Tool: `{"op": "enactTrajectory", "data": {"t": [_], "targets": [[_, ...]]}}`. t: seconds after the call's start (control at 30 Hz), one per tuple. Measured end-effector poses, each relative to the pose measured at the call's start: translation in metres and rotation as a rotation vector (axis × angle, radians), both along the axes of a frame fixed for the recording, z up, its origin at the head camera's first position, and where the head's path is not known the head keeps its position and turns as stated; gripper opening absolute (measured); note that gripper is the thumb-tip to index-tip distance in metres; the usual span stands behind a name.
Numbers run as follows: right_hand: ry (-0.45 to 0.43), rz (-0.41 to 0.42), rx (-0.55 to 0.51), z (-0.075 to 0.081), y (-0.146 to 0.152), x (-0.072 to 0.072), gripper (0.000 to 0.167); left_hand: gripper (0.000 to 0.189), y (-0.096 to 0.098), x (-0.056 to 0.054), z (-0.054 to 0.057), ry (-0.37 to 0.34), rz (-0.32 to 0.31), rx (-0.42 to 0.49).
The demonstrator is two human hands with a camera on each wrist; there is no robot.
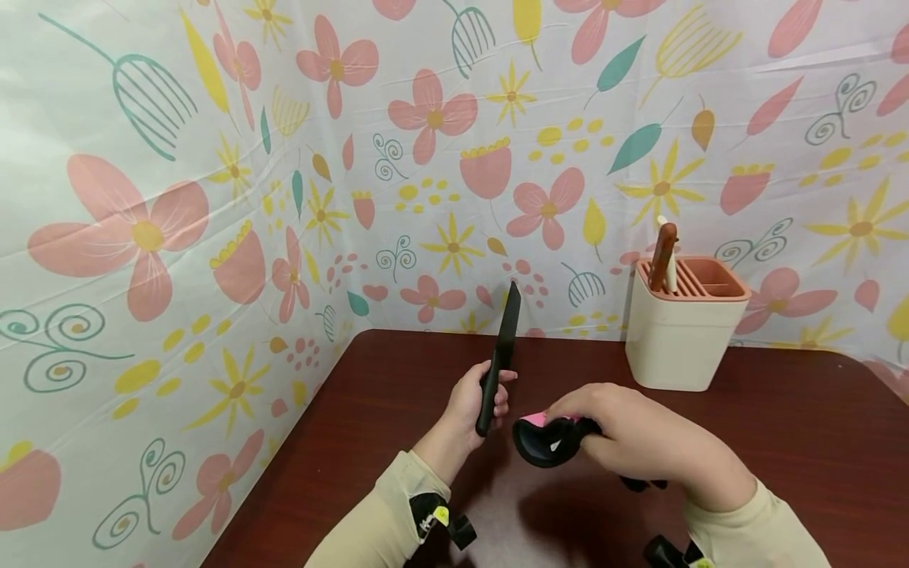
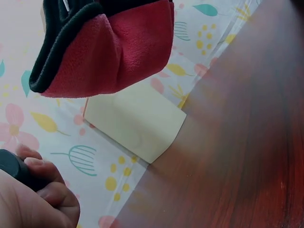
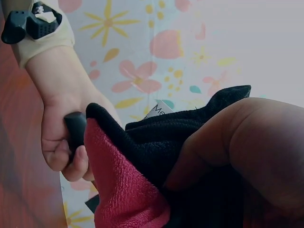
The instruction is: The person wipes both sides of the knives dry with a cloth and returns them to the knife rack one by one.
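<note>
In the head view my left hand [image 1: 474, 401] grips a black knife [image 1: 507, 327] by its handle. Its dark blade points up and away, toward the wall. To the right, my right hand [image 1: 632, 430] pinches a folded pink-and-black cloth [image 1: 547, 442] between thumb and fingers, above the table. The right wrist view shows the cloth's fuzzy pink side [image 3: 121, 180], its black side and a white printed tag [image 3: 159, 108]. There the cloth overlaps part of the left hand [image 3: 66, 123] and the knife. Only the end of the black handle [image 2: 16, 166] shows in the left wrist view.
A cream knife holder [image 1: 675, 347] with a salmon slotted top stands at the table's back right. A brown handle [image 1: 663, 256] and a white handle [image 1: 671, 276] stick up from it. The dark red-brown table [image 1: 426, 371] meets a flower-printed cloth wall [image 1: 433, 197] behind and at left.
</note>
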State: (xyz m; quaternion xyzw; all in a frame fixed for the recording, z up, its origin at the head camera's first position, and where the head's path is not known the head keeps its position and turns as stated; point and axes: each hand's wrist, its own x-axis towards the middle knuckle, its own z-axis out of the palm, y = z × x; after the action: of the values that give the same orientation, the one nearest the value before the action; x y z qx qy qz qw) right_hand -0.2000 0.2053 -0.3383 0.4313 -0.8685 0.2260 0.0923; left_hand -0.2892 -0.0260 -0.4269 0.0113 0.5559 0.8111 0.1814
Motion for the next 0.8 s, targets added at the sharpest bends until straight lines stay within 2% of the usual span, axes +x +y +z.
{"op": "enactTrajectory", "data": {"t": [0.2,0.4,0.5,0.67,0.8], "targets": [[-0.010,0.016,-0.016,0.001,0.004,-0.004,0.052,0.034,-0.001,0.000,-0.001,0.090,0.020,-0.036],[-0.055,0.006,-0.016,0.001,0.007,-0.007,0.057,0.019,0.000,0.003,-0.001,0.095,0.003,0.001],[-0.052,0.017,-0.028,0.001,0.008,-0.009,0.058,0.018,0.000,0.003,0.000,0.108,0.013,0.003],[-0.043,0.035,-0.056,0.001,0.010,-0.012,0.059,0.015,0.002,0.002,0.000,0.137,0.050,-0.054],[-0.044,0.061,-0.117,0.000,0.013,-0.017,0.063,0.017,0.006,0.003,0.000,0.160,0.075,-0.102]]}}
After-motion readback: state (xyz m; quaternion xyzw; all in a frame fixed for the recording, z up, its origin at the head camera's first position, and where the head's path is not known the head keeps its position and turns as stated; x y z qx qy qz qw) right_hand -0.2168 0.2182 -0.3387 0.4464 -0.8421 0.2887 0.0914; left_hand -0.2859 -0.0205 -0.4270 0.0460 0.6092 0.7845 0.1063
